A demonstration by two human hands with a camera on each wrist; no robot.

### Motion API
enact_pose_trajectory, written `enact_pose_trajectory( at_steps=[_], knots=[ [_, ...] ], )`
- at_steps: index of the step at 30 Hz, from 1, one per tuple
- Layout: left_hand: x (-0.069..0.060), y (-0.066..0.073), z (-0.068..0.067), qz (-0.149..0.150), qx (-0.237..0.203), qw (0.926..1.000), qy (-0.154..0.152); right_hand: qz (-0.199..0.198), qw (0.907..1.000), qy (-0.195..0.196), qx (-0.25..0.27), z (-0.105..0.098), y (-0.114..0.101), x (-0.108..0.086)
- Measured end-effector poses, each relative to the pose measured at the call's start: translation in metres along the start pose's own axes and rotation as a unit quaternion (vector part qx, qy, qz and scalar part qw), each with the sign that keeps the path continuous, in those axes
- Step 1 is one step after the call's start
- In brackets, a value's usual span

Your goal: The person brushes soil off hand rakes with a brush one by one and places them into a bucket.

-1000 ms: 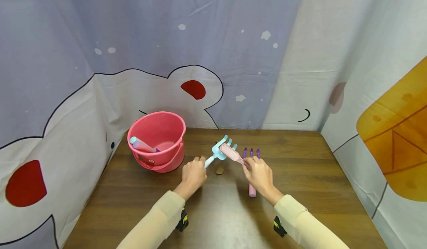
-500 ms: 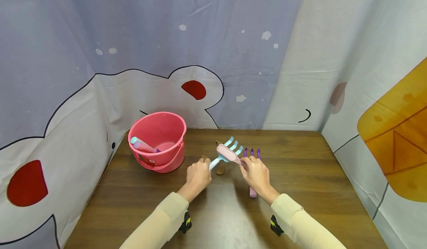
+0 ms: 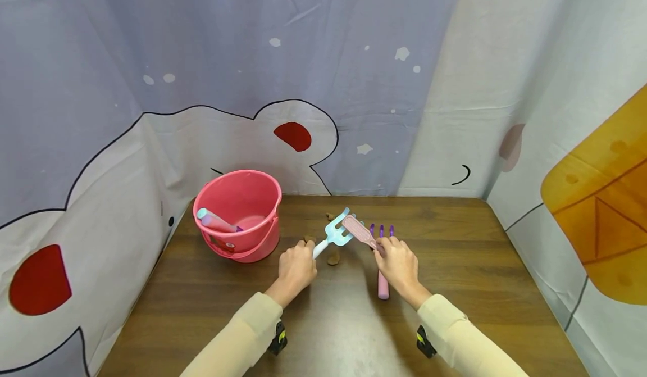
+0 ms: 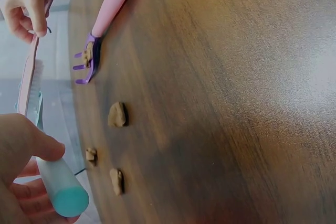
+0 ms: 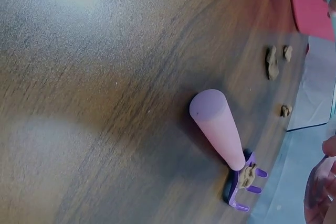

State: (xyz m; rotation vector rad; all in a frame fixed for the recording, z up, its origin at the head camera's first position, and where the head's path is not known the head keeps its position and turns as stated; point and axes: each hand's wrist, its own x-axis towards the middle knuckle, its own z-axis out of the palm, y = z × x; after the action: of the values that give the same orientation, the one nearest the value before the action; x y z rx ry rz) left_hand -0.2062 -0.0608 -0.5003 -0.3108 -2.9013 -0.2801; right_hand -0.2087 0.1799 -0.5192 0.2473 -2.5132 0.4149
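My left hand (image 3: 297,266) grips the white handle of a light blue toy garden fork (image 3: 336,235), raised above the table. The left wrist view shows the handle's teal end (image 4: 71,202). In my right hand (image 3: 398,262) is a pink brush (image 3: 358,228), its pale bristles (image 4: 37,82) turned down against or very near the fork's tines; I cannot tell whether they touch. Below my right hand lies a purple toy fork with a pink handle (image 3: 383,287). A brown clay-like clump (image 4: 87,54) sits on its purple head.
A pink bucket (image 3: 253,251) stands at the table's back left, with a tool with a pink and teal handle (image 3: 220,222) leaning inside. Several brown lumps (image 4: 117,115) lie on the wooden table (image 3: 328,332) under the raised tools. Printed cloth (image 3: 364,73) hangs behind.
The brush shifted left over the blue fork, then back right to its tines. My left hand moved slightly right and then back, with the fork's head turning. The bucket and purple fork stayed put.
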Motion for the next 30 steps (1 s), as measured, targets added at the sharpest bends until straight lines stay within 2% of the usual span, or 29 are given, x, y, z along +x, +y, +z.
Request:
enact_pose_trajectory(
  at_steps=[7, 12, 19, 25, 30],
  knots=[
    [0.001, -0.003, 0.000, -0.003, -0.003, 1.0000, 0.003, -0.005, 0.9999, 0.012, -0.006, -0.004, 0.003, 0.001],
    [0.001, -0.007, 0.001, -0.020, -0.008, 0.9998, 0.000, -0.014, 0.9997, 0.019, -0.005, -0.006, 0.006, 0.000],
    [0.001, -0.013, 0.002, -0.041, -0.021, 0.9989, -0.009, -0.016, 0.9984, 0.054, 0.002, -0.007, 0.014, 0.001],
    [0.003, -0.015, 0.000, -0.051, -0.053, 0.9973, -0.003, -0.010, 0.9971, 0.076, 0.004, -0.008, 0.023, 0.005],
    [0.003, -0.011, -0.002, -0.075, -0.119, 0.9899, -0.020, 0.001, 0.9971, 0.076, 0.007, -0.007, 0.026, 0.005]
  ],
)
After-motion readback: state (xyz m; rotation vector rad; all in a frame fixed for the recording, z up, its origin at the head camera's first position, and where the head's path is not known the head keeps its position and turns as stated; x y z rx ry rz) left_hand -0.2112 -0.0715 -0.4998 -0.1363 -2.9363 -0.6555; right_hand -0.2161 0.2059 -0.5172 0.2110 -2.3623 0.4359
